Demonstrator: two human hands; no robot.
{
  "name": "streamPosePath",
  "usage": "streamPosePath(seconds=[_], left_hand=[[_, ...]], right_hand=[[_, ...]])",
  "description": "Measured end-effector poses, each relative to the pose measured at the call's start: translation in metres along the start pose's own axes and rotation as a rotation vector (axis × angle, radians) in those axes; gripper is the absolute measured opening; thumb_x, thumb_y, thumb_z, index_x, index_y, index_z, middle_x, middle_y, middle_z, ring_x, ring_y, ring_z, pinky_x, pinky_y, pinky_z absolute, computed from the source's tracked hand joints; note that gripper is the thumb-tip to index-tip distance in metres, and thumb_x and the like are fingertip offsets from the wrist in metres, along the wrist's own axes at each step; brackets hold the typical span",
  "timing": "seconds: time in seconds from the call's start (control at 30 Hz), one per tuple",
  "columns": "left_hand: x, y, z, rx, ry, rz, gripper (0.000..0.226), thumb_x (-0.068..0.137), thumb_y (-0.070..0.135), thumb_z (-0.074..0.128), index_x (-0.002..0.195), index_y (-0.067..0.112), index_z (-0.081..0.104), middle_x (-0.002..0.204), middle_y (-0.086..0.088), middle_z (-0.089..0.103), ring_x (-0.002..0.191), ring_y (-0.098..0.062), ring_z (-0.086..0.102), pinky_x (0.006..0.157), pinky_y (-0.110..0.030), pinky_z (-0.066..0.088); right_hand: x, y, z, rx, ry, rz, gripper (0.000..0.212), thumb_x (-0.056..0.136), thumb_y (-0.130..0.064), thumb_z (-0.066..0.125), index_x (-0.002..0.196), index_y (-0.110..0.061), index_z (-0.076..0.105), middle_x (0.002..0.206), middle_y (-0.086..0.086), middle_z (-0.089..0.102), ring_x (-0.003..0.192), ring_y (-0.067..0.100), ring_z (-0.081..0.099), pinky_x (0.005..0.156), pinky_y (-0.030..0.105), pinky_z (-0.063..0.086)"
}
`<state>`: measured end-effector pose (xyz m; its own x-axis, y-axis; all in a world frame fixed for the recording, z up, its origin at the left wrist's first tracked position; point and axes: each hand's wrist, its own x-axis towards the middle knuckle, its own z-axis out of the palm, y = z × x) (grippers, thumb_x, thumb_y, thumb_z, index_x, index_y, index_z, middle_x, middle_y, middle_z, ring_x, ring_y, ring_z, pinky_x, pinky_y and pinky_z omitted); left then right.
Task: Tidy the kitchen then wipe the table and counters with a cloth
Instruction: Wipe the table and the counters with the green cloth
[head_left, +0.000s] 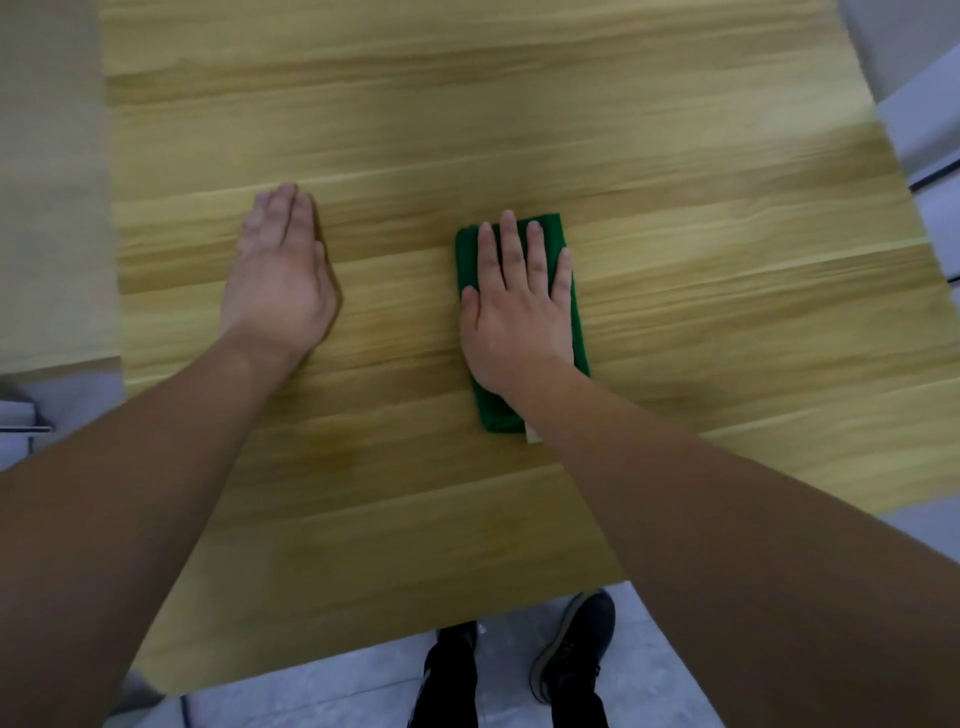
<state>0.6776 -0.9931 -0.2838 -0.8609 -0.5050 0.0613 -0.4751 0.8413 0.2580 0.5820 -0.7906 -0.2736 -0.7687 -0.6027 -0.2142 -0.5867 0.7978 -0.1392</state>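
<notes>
A folded green cloth (556, 236) lies on the light wooden table (493, 114), right of centre. My right hand (517, 306) presses flat on the cloth with straight, spread fingers, covering most of it. My left hand (280, 275) rests on the bare wood to the left, fingers straight and together, about a hand's width from the cloth. A small white tag pokes out at the cloth's near end, beside my right wrist.
The table's near edge runs just above my dark shoes (571, 644) on the grey floor. A pale surface (47, 208) borders the table on the left. White furniture (924, 104) stands at the right edge.
</notes>
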Motion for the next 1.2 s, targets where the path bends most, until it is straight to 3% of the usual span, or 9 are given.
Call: streamPosePath(seconds=[0.53,1.2], left_hand=[[0.003,-0.013,0.006,-0.048,0.031,-0.050,0.054,0.095,0.018,0.032,0.143,-0.006,0.036,0.152,-0.022,0.032,0.143,-0.037,0.024,0.119,-0.046,0.016],[0.004,-0.010,0.004,-0.029,-0.019,-0.098,0.052,0.099,0.016,0.030,0.148,-0.002,0.029,0.156,-0.017,0.025,0.147,-0.030,0.016,0.121,-0.042,0.008]], right_hand=[[0.101,-0.008,-0.019,-0.073,0.007,-0.045,0.060,0.101,-0.040,0.011,0.154,-0.018,-0.005,0.161,0.002,-0.013,0.147,0.023,-0.016,0.118,0.048,-0.009],[0.092,-0.038,-0.016,-0.069,0.001,-0.016,0.061,0.101,-0.039,0.014,0.153,-0.015,-0.007,0.160,0.004,-0.015,0.147,0.025,-0.017,0.118,0.050,-0.008]])
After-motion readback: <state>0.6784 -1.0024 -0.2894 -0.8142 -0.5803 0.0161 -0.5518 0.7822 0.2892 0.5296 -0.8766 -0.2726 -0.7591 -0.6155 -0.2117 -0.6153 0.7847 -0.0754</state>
